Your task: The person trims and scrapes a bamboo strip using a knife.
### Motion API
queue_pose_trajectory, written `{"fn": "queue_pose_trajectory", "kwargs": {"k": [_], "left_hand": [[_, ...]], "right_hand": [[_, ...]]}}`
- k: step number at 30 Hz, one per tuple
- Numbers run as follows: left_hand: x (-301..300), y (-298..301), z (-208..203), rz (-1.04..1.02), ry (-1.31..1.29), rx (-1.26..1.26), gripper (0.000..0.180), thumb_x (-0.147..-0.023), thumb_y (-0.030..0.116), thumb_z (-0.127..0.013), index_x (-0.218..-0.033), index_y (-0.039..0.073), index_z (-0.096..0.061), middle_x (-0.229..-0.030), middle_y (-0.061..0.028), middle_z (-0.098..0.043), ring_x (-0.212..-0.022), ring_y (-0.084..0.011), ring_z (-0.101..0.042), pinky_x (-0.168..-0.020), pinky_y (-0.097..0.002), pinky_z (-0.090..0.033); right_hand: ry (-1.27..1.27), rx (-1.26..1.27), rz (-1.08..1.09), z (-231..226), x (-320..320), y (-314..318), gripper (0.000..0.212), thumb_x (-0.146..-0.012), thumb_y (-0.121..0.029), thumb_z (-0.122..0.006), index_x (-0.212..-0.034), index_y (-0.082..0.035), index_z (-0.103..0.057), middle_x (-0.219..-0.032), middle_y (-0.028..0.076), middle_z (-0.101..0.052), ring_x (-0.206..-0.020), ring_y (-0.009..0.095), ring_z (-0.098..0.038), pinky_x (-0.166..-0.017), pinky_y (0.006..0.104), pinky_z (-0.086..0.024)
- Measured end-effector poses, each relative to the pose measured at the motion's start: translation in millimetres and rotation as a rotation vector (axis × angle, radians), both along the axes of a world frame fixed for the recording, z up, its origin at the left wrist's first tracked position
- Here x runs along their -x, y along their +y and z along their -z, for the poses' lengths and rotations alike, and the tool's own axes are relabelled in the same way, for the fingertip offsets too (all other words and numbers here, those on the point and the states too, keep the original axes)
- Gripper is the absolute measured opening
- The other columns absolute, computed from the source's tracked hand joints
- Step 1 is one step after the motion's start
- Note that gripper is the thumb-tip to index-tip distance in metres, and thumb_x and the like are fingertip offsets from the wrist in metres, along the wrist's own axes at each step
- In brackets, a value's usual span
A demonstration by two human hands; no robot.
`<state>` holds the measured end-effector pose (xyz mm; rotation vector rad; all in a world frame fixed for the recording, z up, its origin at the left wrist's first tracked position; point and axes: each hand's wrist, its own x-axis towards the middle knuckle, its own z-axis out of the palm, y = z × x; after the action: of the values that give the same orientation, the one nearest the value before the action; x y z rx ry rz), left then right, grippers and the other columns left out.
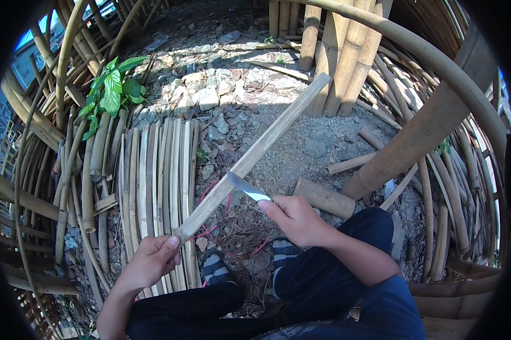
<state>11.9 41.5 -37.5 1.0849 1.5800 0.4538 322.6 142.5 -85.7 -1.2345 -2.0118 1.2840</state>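
My left hand (pixel 149 260) is closed round the near end of a long, flat bamboo strip (pixel 272 130). The strip slants up and away to the right, its far end by the upright bamboo poles. In my right hand (pixel 299 220) is a knife (pixel 247 187), gripped by its handle, which my fingers mostly hide. Its shiny blade points up and left, with the tip at the strip's edge around mid-length; whether it touches or cuts in cannot be told. Beside my left hand, several split bamboo strips (pixel 159 170) lie side by side on the ground.
Thick bamboo poles (pixel 346 56) stand ahead, and a large pole (pixel 414 136) leans at the right. A short bamboo piece (pixel 323 198) lies beyond my right hand. Pink string (pixel 210 231) trails near my sandals (pixel 216 268). A leafy plant (pixel 113 85) grows at far left, among stacked bamboo.
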Motion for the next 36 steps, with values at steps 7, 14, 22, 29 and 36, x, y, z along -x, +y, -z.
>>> {"fn": "queue_pose_trajectory", "kwargs": {"k": [7, 14, 22, 29, 36], "left_hand": [[-2.5, 2.0, 5.6, 0.022, -0.053, 0.003, 0.054, -0.11, 0.04, -0.044, -0.077, 0.0, -0.06, -0.056, 0.0018, -0.044, -0.049, -0.007, -0.037, -0.046, -0.0263, -0.031], [-3.9, -0.7, 12.9, 0.008, -0.029, -0.061, 0.052, -0.11, 0.039, -0.043, -0.08, 0.001, -0.061, -0.058, 0.0025, -0.046, -0.051, -0.0061, -0.039, -0.048, -0.0255, -0.033], [-18.3, 1.7, 13.8, 0.02, -0.083, -0.128, 0.047, -0.111, 0.037, -0.041, -0.094, 0.0, -0.065, -0.057, 0.0053, -0.039, -0.051, -0.0056, -0.034, -0.049, -0.0257, -0.03], [-25.7, 7.0, 16.5, 0.043, 0.03, -0.179, 0.05, -0.11, 0.039, -0.043, -0.094, 0.0, -0.069, -0.059, 0.0026, -0.044, -0.056, -0.0074, -0.041, -0.054, -0.0278, -0.037], [-31.6, 8.3, 12.9, 0.132, 0.257, -0.275, 0.051, -0.109, 0.038, -0.041, -0.086, -0.001, -0.065, -0.062, -0.0103, -0.057, -0.06, -0.0218, -0.059, -0.061, -0.0373, -0.046]], "right_hand": [[-0.12, -0.143, 0.008, 2.1, 18.2, -12.6, 0.059, -0.104, -0.05, -0.049, -0.077, 0.002, -0.059, -0.053, 0.016, -0.054, -0.051, 0.035, -0.058, -0.055, 0.0479, -0.044], [-0.032, -0.354, 0.11, 5.2, 11.2, -4.7, 0.046, -0.103, -0.042, -0.056, -0.084, 0.0, -0.053, -0.058, 0.018, -0.055, -0.055, 0.038, -0.06, -0.055, 0.0468, -0.043], [0.115, -0.54, 0.047, 18.6, 28.4, -14.7, 0.04, -0.101, -0.034, -0.062, -0.085, 0.001, -0.052, -0.071, 0.021, -0.058, -0.065, 0.04, -0.061, -0.058, 0.0466, -0.043], [-0.054, -0.396, -0.019, 17.0, 39.5, -28.2, 0.039, -0.101, -0.036, -0.061, -0.083, -0.002, -0.054, -0.059, 0.017, -0.055, -0.054, 0.039, -0.059, -0.052, 0.0476, -0.043], [-0.088, -0.647, 0.071, 28.0, 52.0, -23.8, 0.044, -0.1, -0.038, -0.061, -0.077, -0.002, -0.055, -0.055, 0.018, -0.057, -0.047, 0.038, -0.059, -0.044, 0.048, -0.045]]}}
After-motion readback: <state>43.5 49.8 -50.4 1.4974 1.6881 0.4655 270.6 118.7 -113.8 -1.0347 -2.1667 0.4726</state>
